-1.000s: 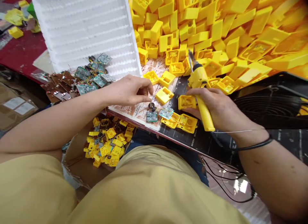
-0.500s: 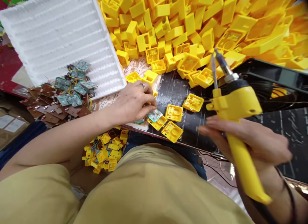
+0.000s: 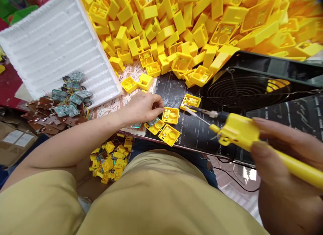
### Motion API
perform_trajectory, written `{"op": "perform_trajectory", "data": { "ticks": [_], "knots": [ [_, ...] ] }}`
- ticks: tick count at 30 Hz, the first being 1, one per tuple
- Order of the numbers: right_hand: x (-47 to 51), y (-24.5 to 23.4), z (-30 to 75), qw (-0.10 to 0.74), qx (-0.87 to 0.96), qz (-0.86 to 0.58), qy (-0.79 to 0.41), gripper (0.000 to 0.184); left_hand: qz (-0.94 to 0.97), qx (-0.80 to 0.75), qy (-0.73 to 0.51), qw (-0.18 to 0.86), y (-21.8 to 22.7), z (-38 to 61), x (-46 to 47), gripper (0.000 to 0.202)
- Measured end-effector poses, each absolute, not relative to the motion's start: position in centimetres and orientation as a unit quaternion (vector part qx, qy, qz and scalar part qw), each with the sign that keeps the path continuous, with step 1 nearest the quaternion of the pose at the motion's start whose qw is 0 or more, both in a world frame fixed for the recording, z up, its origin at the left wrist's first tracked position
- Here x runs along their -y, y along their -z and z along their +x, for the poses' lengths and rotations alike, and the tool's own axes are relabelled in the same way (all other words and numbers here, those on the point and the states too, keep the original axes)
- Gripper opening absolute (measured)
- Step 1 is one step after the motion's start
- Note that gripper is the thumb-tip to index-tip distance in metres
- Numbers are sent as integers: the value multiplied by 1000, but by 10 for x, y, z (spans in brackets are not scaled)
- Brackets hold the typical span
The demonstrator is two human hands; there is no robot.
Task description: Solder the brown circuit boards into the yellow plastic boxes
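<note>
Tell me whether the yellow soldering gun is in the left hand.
No, the right hand grips the yellow soldering gun by its handle.

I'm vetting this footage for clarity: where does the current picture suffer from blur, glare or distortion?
Head view: the right hand looks soft and blurred around the yellow soldering tool; head view: the yellow pile smears and stretches toward the upper right; head view: bright glare on the floor; head view: the open yellow cases beside the left hand look clearer.

A plain, dull-yellow shirt (image 3: 151,198) with a short left sleeve (image 3: 42,198); blue jeans (image 3: 181,154), frayed at right.
</note>
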State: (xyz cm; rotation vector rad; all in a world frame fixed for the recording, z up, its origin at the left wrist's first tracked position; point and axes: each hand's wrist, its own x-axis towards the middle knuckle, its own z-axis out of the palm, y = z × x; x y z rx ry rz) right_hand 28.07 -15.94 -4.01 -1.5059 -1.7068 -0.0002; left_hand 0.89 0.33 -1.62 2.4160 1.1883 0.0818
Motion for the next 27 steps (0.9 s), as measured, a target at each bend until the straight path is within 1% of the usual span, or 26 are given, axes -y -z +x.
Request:
{"op": "perform_trajectory", "data": {
  "ticks": [4, 6, 8, 11, 13, 16, 22, 25, 27],
  "knots": [
    [148, 38, 270, 448, 733, -511, -43, 50, 872, -433, -42, 225, 14, 8, -4, 9],
    [142, 32, 265, 449, 774, -444, -54, 40, 871, -434, -41, 226, 14, 8, -4, 9],
    [137, 27, 260, 442, 796, -411, -49, 31, 868, -438, -41, 230, 13, 8, -4, 9],
    [134, 27, 257, 407, 813, -413, -48, 23, 865, -444, -35, 231, 11, 10, -4, 9],
    [135, 28, 256, 385, 819, -424, -38, 22, 865, -448, -23, 227, 10, 11, -4, 8],
    [133, 26, 253, 383, 823, -418, -36, 25, 866, -450, -15, 217, 11, 12, -4, 9],
    [128, 11, 251, 367, 837, -401, -60, 16, 877, -427, -44, 215, 16, 11, -4, 10],
    [132, 11, 258, 346, 816, -458, -73, 6, 876, -432, -42, 211, 16, 12, -4, 9],
    [136, 14, 263, 335, 800, -492, -73, 13, 870, -445, -29, 211, 14, 13, -3, 9]
  ]
}}
